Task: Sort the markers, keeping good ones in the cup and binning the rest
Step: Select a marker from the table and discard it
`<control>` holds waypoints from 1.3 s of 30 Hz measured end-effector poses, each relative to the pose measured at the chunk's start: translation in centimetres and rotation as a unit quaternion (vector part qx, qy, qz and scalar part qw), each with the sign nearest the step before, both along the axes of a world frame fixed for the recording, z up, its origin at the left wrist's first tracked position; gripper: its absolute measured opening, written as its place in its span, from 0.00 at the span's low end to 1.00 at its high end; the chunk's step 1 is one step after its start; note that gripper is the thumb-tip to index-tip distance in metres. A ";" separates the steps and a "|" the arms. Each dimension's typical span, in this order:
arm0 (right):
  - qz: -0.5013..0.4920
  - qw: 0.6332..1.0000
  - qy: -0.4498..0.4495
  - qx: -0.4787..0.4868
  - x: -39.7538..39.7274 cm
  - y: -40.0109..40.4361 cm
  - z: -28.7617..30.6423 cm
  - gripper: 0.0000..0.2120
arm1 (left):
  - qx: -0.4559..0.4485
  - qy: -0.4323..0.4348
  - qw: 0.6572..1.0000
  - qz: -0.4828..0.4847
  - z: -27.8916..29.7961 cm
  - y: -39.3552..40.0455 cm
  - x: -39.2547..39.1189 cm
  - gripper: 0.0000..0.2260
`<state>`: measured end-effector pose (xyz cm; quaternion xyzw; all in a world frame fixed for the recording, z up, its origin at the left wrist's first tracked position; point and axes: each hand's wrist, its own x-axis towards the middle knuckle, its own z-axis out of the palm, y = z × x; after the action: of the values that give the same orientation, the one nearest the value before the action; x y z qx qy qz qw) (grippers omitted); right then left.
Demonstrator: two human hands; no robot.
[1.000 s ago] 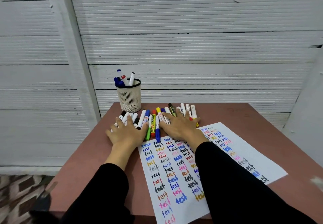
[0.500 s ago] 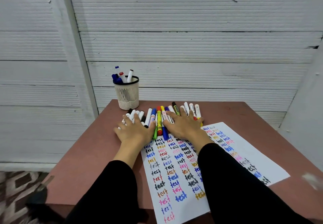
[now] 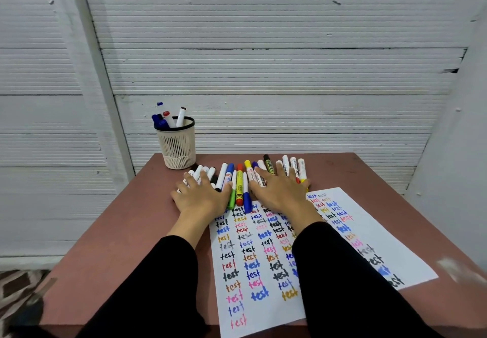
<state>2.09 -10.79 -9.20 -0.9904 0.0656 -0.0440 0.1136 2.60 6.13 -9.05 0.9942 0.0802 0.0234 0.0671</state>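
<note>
Hands lie flat on the markers spread in a row across the brown table. The left hand rests palm down, its fingers straight and spread over the white and black ones, gripping nothing. The right hand does likewise, fingers splayed over white barrels at the row's other end. Between the two thumbs a green, a yellow-and-red and a blue marker show uncovered. Beyond the left fingertips, near the wall, stands the mesh cup with a few markers upright inside. Under both wrists lies a paper sheet covered with coloured "test" scribbles
</note>
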 end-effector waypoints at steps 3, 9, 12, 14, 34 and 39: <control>0.000 1.000 -0.017 0.007 -0.1 0.0 -0.2 0.30 | 0.001 0.002 1.000 0.000 0.1 -0.4 0.3 0.38; -0.006 1.000 -0.029 0.004 0.0 0.0 -0.3 0.32 | -0.002 0.005 1.000 -0.010 0.2 -1.1 1.4 0.39; -0.005 0.999 -0.033 0.009 0.0 -0.1 -0.2 0.32 | -0.007 0.005 1.000 -0.010 0.2 -1.4 2.0 0.38; -0.003 0.999 -0.033 0.011 0.0 -0.2 -0.2 0.32 | -0.010 0.004 1.000 -0.008 0.2 -1.5 2.4 0.38; 0.056 0.980 -0.058 0.182 -0.4 -3.2 2.0 0.25 | -0.167 -0.100 0.920 -0.339 1.7 1.4 3.6 0.29; 0.134 0.966 0.022 0.220 -0.6 -4.7 1.6 0.38 | -0.078 0.040 0.929 -0.359 1.5 0.9 2.6 0.47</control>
<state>1.45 -15.52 -7.59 -0.9414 -0.0570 0.0086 0.3324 5.22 7.03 -7.54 0.9484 -0.2775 -0.0486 0.1454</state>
